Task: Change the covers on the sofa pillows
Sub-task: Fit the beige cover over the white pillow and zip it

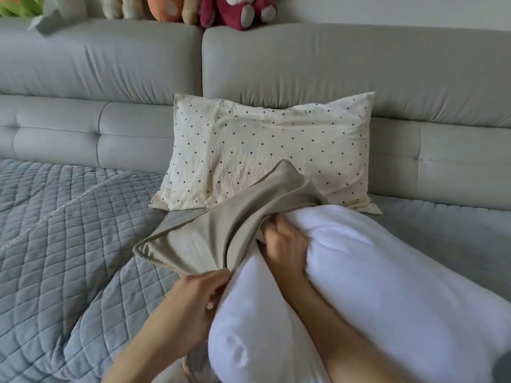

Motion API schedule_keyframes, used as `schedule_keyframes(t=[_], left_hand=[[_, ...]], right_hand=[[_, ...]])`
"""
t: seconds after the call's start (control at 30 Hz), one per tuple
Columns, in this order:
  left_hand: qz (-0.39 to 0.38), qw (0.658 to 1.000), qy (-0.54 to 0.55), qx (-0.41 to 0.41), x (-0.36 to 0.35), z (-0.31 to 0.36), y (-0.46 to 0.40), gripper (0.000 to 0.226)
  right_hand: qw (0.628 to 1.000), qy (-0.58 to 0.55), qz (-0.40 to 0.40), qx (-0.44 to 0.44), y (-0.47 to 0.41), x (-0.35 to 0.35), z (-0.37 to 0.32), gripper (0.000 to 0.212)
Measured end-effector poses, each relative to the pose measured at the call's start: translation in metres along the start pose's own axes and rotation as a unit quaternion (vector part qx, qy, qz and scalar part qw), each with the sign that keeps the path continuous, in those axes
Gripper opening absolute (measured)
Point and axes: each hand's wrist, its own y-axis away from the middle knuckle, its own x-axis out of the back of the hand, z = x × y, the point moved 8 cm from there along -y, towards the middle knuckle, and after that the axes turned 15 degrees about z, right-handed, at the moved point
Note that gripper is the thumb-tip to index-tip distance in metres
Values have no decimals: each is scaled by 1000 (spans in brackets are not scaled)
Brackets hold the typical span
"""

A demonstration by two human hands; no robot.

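Observation:
A bare white pillow insert (373, 277) lies across my lap and the sofa seat. Its far end is tucked into the mouth of an olive-grey cover (221, 225), which lies mostly flat and limp. My left hand (199, 299) pinches the cover's near edge at the opening. My right hand (284, 244) grips the insert's end, its fingers curled into the stuffing just at the cover's mouth. A cream pillow with dark dots (265, 150) leans on the sofa back behind them.
A grey quilted blanket (69, 230) covers the seat to the left. The grey sofa backrest (345, 70) runs across the view, with several plush toys (237, 9) on top.

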Motion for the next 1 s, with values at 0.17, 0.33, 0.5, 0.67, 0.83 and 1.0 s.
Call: schedule_keyframes(t=[0.17,0.33,0.5,0.67,0.83,1.0], left_hand=[[-71,993,-96,24,3,-27,-18,13],[-97,942,-320,34,17,-28,-28,28],[60,929,-357,-81,20,23,-45,58],[80,907,-355,-211,2,43,-67,50],[75,909,-337,-233,-33,63,-114,50],[71,899,-323,-287,-71,95,-153,26]], right_hand=[[977,21,-212,-15,-8,-33,-7,39],[924,-80,-373,-1,22,11,-25,69],[933,-240,-210,-169,-55,72,42,27],[917,49,-301,-256,-56,69,182,76],[790,-174,-435,-395,2,66,160,113],[844,-210,-405,-282,4,78,118,76]])
